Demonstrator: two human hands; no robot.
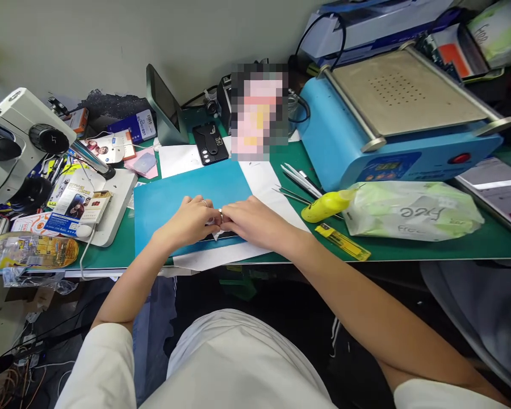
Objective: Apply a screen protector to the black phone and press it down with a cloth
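My left hand (196, 218) and my right hand (249, 222) meet over the blue mat (187, 193), fingers bent and pressed together in a pinch. A ring shows on a left finger. Between the fingertips a small crumpled white scrap (216, 234) pokes out, mostly covered. Beneath the hands lies a dark flat piece (227, 233) near the mat's front edge. Its kind is hidden by my fingers. White paper sheets (264, 176) extend from under the mat.
A blue heating plate machine (344, 130) stands at the right. Before it lie tweezers (300, 180), a yellow bottle (326, 205), a yellow packet (343, 241) and a tissue pack (413, 210). A black phone case (210, 143) lies behind the mat. A microscope (38, 128) and plastic bottle (29, 250) are left.
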